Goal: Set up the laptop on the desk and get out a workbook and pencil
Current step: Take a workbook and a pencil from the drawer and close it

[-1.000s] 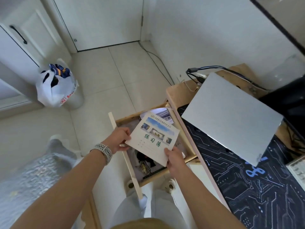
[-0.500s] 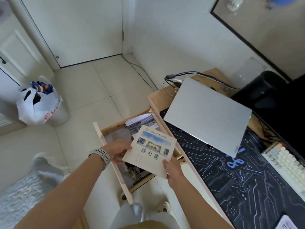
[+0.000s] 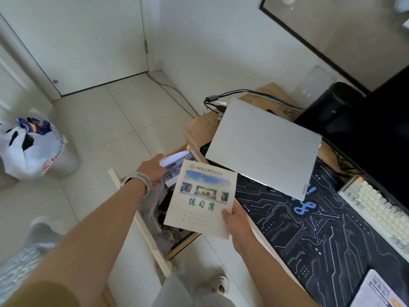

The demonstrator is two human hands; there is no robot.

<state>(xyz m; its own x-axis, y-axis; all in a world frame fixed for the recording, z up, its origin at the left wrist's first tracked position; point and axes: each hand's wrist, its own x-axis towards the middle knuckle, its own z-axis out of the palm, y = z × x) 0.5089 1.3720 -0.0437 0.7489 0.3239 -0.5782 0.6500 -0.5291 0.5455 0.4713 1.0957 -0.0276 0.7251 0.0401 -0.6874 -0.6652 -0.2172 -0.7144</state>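
Note:
A white workbook (image 3: pixel 200 199) with green characters and a photo on its cover hangs over the open wooden drawer (image 3: pixel 141 227). My right hand (image 3: pixel 235 220) grips it at the lower right corner. My left hand (image 3: pixel 152 168), a watch on its wrist, has its fingers down in the drawer on another booklet (image 3: pixel 174 160); I cannot tell whether it grips it. A closed silver laptop (image 3: pixel 263 147) lies at an angle on the dark circuit-pattern desk mat (image 3: pixel 321 229). No pencil shows.
A pale keyboard (image 3: pixel 376 213) and a black monitor (image 3: pixel 380 134) stand at the desk's right, with cables (image 3: pixel 223 100) at the back corner. A white bag (image 3: pixel 28 147) sits on the tiled floor to the left. Dark clutter fills the drawer. A paper (image 3: pixel 374 291) lies at lower right.
My left hand let go of the workbook and reached into the drawer. My right hand carried the workbook rightward toward the desk edge. My view swung right and up.

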